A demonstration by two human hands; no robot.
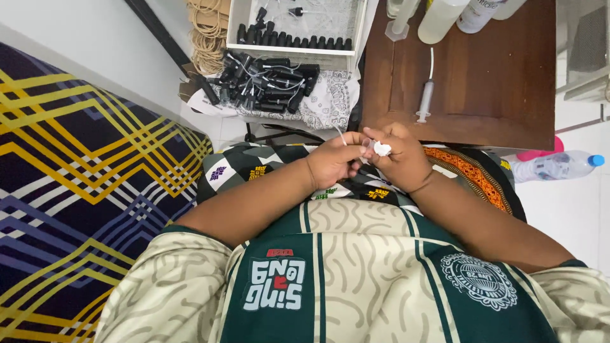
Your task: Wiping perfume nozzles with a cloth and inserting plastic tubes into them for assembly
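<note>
My left hand (333, 162) and my right hand (401, 155) meet over my lap, just in front of a small brown wooden table (502, 82). The left hand pinches a small clear vial with a thin white tube (341, 135) sticking up from it. The right hand grips a small white wad (382, 148), like tissue, pressed against the vial's end. The vial itself is mostly hidden by my fingers.
A syringe (425, 98) lies on the wooden table, with clear plastic bottles (445, 16) at its far edge. A pile of black spray caps with tubes (270, 82) lies on cloth below a white tray (356, 38) of black caps. A water bottle (559, 166) lies at right. A patterned mattress (82, 178) is at left.
</note>
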